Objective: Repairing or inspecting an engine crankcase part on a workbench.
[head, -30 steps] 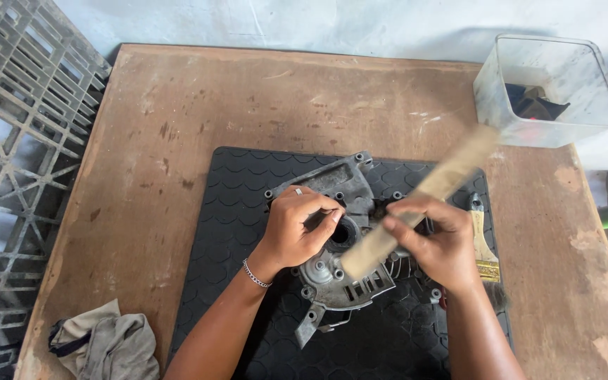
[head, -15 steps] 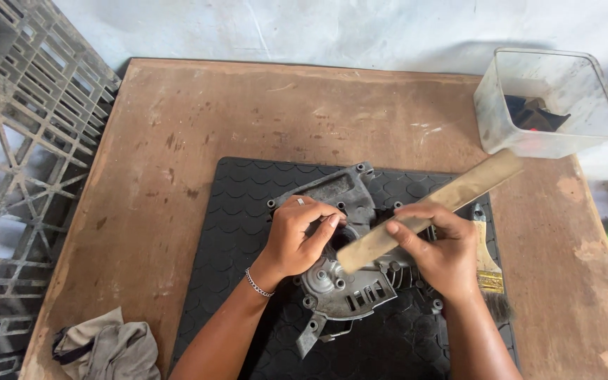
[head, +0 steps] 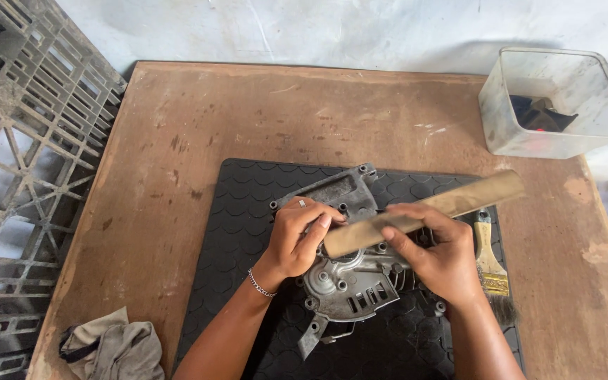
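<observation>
Closest to the camera, a crumpled grey-beige rag (head: 114, 348) sits on the bottom left corner of the worn brown wooden table (head: 177, 176). Both forearms come up over a black rubber mat with a scale pattern (head: 241, 211). On the mat lies a grey cast-metal engine case cover (head: 350, 285), dirty on its upper part and cleaner silver lower down.

The left hand (head: 302, 236) rests on the cover's upper left part, fingers curled down, fingertips touching the near end of a long flat tan wooden stick (head: 423, 212). The right hand (head: 439, 255) is wrapped around that stick near its lower half, so it's closed on it, and the stick angles up to the right over the cover.

Just right of that hand a wood-handled paintbrush (head: 490, 267) lies on the mat edge. Further back right is a clear square plastic tub (head: 554, 102) with dark bits inside, and off the left side a grey plastic lattice crate (head: 22, 141).
</observation>
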